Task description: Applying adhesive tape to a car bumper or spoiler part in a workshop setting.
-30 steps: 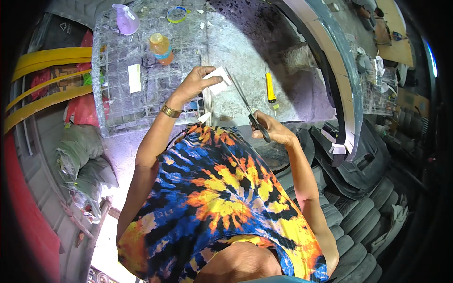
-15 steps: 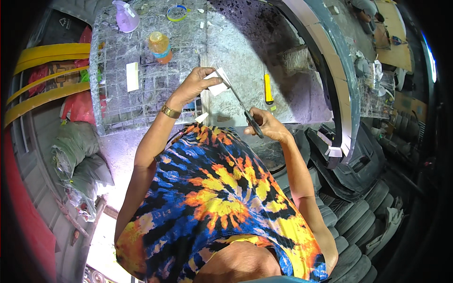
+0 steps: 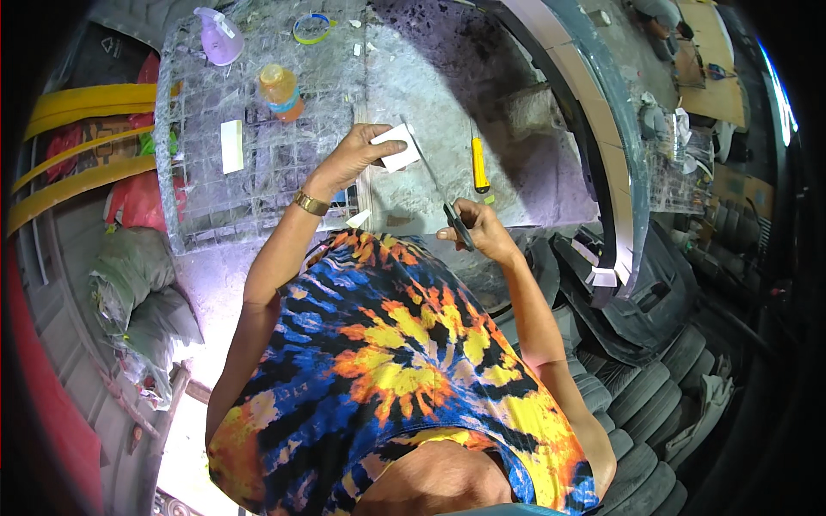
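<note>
Between the thumb and fingers of my left hand (image 3: 357,159) is a small white piece of paper or card (image 3: 397,162), held above the worktable. My right hand (image 3: 482,230) grips a pair of scissors (image 3: 449,208) by its dark handles. The blades point up and away to the left, lying along the right edge of the white piece. Whether they touch it I cannot tell. Beyond my right hand lies a yellow utility knife (image 3: 479,165). A small white scrap (image 3: 358,218) rests near the table's front edge, below my left hand.
On the left of the table (image 3: 202,193) are a pale rectangular strip (image 3: 232,146), a bottle of orange liquid (image 3: 282,93), a purple spray bottle (image 3: 221,39) and a tape ring (image 3: 311,29). A long curved panel (image 3: 607,129) arches along the right, above stacked tires (image 3: 645,391).
The white piece now looks flatter, its raised right flap no longer showing. The scissors are at its right edge in both frames. The view has shifted slightly, moving the table items leftward.
</note>
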A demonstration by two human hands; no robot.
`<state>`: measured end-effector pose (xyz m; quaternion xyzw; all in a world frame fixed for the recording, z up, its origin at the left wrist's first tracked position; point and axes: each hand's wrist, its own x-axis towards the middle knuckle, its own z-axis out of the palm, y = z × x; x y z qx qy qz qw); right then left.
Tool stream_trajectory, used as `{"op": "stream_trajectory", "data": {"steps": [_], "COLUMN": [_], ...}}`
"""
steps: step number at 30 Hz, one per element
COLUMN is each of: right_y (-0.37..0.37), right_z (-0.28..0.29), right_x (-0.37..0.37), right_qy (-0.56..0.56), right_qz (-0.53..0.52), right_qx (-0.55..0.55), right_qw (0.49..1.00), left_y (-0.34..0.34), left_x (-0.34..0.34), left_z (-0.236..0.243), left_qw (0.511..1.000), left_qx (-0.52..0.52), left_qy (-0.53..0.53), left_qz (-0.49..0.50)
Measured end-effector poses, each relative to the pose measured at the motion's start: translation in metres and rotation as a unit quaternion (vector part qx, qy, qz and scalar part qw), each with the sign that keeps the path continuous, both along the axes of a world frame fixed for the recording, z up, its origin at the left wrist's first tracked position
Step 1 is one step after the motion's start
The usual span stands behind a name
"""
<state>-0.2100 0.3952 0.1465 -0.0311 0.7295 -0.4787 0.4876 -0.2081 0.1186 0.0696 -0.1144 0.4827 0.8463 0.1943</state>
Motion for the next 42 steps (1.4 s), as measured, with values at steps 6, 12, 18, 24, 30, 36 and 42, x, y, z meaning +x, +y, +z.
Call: {"op": "stream_trajectory", "data": {"steps": [6,12,18,24,30,36,42], "right_y": [0.022,0.071,-0.017,-0.131,-0.165,-0.195,-0.196], "right_z": [-0.048,-0.166,-0.002,0.121,0.145,0.16,0.144], "right_x": [-0.022,-0.028,-0.111,-0.198,-0.267,-0.374,-0.386], "right_qy": [0.058,0.241,0.372,0.534,0.548,0.495,0.521], "right_qz": [-0.004,0.156,0.044,0.128,0.243,0.282,0.305], "right_qx": [0.101,0.3,0.072,0.107,0.121,0.164,0.162], "right_qw": [0.993,0.91,0.924,0.829,0.791,0.805,0.781], "left_y": [0.011,0.034,0.037,0.045,0.043,0.042,0.064], "left_x": [-0.007,-0.032,-0.09,-0.134,-0.172,-0.208,-0.237], "left_z": [-0.01,-0.014,-0.001,0.034,0.059,0.033,0.016], "left_qw": [0.999,0.99,0.964,0.913,0.865,0.877,0.853], "left_qx": [-0.017,0.047,0.161,0.292,0.344,0.262,0.29], "left_qy": [0.042,0.022,0.039,0.053,0.14,0.071,0.032], "left_qz": [0.018,0.13,0.209,0.281,0.337,0.396,0.432]}}
